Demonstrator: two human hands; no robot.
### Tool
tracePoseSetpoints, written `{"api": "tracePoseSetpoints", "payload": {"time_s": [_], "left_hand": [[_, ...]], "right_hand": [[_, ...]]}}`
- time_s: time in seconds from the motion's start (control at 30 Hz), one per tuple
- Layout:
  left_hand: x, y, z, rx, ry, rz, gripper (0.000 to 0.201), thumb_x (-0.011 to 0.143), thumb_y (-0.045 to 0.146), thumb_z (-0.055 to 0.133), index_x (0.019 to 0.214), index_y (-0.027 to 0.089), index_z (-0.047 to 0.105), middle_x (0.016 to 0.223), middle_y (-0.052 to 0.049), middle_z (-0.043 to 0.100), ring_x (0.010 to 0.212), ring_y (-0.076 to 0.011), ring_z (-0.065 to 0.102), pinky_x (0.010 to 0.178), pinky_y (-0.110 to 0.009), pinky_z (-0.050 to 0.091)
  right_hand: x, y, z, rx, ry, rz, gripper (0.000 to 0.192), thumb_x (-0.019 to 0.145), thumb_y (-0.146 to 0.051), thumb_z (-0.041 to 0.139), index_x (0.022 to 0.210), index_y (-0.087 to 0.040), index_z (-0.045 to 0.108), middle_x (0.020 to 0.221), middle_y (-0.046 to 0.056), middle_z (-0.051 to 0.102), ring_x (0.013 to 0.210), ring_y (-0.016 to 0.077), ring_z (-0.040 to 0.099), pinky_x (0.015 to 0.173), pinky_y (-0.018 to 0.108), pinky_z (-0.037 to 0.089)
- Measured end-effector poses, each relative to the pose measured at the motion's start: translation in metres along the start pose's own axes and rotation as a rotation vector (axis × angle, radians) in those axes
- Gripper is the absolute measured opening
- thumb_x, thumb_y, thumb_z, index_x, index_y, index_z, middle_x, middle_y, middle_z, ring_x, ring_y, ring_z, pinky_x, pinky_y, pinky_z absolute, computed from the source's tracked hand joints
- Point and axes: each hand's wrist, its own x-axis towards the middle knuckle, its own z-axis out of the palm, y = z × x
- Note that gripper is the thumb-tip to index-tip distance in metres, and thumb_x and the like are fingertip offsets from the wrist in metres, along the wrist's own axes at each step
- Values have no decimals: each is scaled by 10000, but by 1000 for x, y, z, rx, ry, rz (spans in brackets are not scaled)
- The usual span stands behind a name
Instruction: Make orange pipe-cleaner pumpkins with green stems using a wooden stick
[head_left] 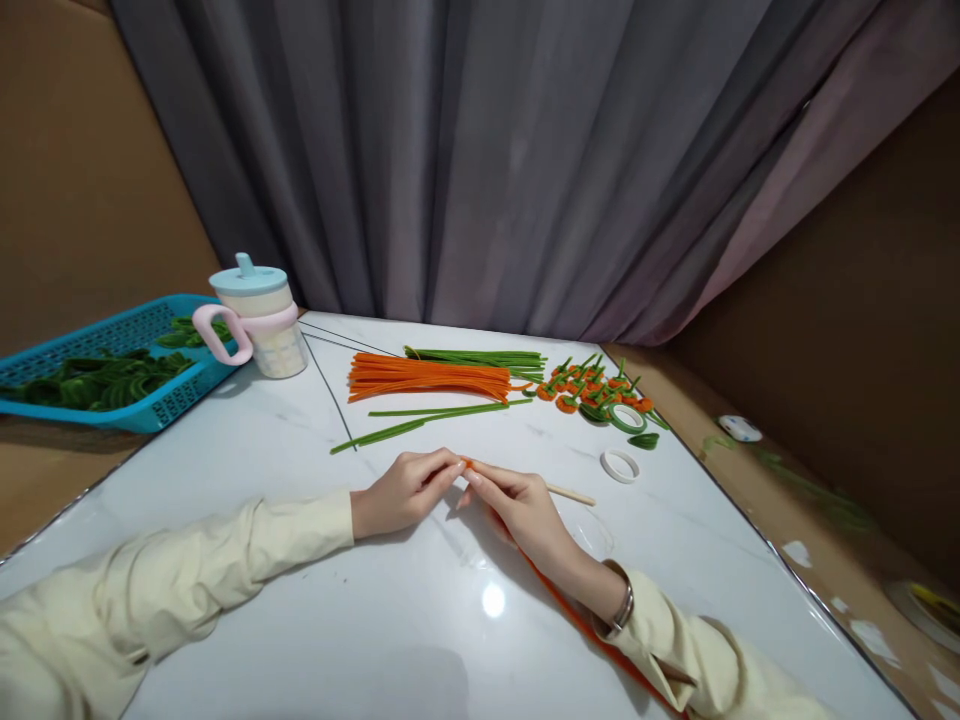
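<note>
Orange and fuzzy, a thin chenille strip peeped out between the fingertips of both hands, seen from the head-worn view over a glossy white marbled table. The left hand pinched it between thumb and forefinger, and the right hand met it there in a matching pinch. What looked like its long tail ran back under the right forearm. A slim, pale wooden stick stuck out just past the right hand; whether the fingers gripped it, I couldn't tell.

I'd have judged the work partway along. Ahead and to the right of the hands sat small orange rosettes with short green stalks, seemingly made up already. Straight ahead, a thick bundle of orange stems lay unshaped, with straight green stems behind, so plenty seemed left. How far the pinched piece had got was hidden.

Loose green strips lay ahead of the left hand. Beyond the right hand lay a white ring-shaped roll. Well left of the left hand stood a cream tumbler with a blue lid and pink handle, beside a blue plastic basket of curled green pieces. Nothing blocked the pinch, though the right forearm covered part of the tail.
</note>
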Motion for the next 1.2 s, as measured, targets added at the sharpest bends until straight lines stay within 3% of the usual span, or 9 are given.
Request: {"api": "tracePoseSetpoints", "payload": {"time_s": [0.27, 0.53, 0.77, 1.2], "left_hand": [[-1, 0, 0, 12, -5, -16, 222, 918, 239, 393, 809, 154, 567, 640, 7, 577, 484, -86, 404, 496, -192, 351], [-2, -3, 2, 56, 20, 11, 220, 920, 226, 391, 834, 141, 575, 625, 6, 554, 493, -87, 402, 489, -189, 342], [-3, -4, 3, 75, 30, 32, 215, 925, 217, 386, 820, 150, 561, 642, 3, 565, 495, -84, 419, 496, -190, 345], [-2, -3, 2, 76, 54, 59, 216, 909, 217, 399, 774, 146, 552, 586, 24, 518, 454, -69, 373, 458, -179, 320]], "right_hand": [[-4, 0, 3, 67, 28, 6, 352, 833, -474, 584, 732, -154, 689, 431, -51, 434, 319, 47, 306, 334, 211, 167], [-2, 0, 2, 57, 38, -1, 342, 841, -456, 579, 797, -148, 723, 542, -11, 576, 327, 38, 324, 329, 204, 195], [-3, 3, 2, 71, 41, -24, 344, 839, -431, 591, 1050, -185, 706, 730, 23, 668, 349, 27, 363, 343, 179, 252], [-2, 2, 4, 69, 50, -62, 278, 838, -397, 597, 980, -204, 737, 680, 20, 660, 345, 25, 377, 350, 165, 276]]}}
